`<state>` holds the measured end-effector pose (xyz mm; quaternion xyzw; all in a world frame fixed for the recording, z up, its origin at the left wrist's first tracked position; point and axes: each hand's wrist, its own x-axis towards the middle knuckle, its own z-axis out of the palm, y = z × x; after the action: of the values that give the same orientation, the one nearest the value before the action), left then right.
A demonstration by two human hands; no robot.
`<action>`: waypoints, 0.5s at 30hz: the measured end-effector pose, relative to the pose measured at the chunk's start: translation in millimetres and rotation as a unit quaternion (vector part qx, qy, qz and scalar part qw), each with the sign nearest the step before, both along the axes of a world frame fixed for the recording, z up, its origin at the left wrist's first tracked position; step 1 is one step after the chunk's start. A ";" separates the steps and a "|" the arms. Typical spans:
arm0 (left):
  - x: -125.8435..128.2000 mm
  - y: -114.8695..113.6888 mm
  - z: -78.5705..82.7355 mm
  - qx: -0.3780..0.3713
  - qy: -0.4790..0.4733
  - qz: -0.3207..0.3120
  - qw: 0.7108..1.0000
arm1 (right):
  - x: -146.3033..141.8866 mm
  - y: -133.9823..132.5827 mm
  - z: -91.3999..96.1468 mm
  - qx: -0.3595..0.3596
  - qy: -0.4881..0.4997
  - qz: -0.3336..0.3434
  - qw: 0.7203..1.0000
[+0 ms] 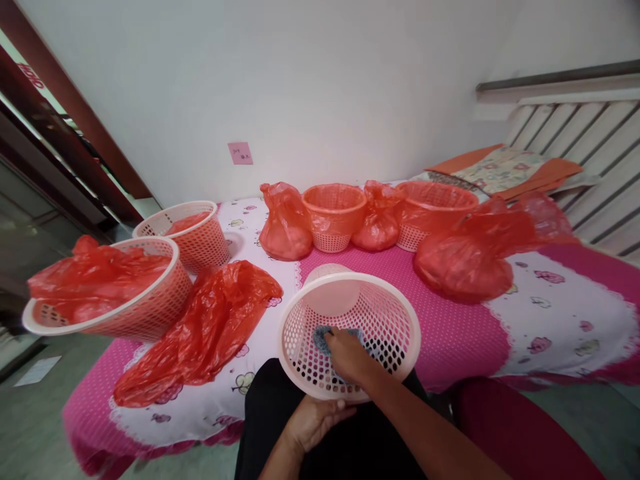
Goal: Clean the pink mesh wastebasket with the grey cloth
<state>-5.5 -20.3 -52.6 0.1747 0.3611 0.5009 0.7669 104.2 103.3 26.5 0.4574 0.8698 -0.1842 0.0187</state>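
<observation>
A pale pink perforated plastic basket lies tilted over my lap at the bed's edge, its mouth facing me. My left hand grips the near lower rim from below, thumb near the edge. My right hand reaches inside and presses a grey-blue cloth against the perforated wall. Part of the cloth is hidden under the fingers. To the left of the basket, a crumpled red plastic bag lies flat on the bedspread.
Two baskets, one white-rimmed with a red bag inside, stand left. Behind are two bag-lined baskets and tied red bags. A full red bag sits right. A dark red stool is beside me, and a railing at right.
</observation>
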 end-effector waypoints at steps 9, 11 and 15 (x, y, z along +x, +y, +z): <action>-0.1 0.1 10.3 -0.011 -0.034 0.047 0.998 | 8.7 -34.9 22.1 0.015 0.019 0.047 0.999; -0.1 1.0 10.8 -0.008 -0.054 0.054 0.997 | 8.1 -42.3 26.8 0.015 0.021 0.061 0.998; -2.3 2.2 6.5 0.012 -0.083 0.050 0.995 | 5.2 -55.8 32.2 0.029 0.041 0.079 0.996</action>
<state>-7.7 -18.1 -46.1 0.1235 0.2980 0.5556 0.7663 109.4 47.5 58.7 0.3793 0.9084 -0.1750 -0.0157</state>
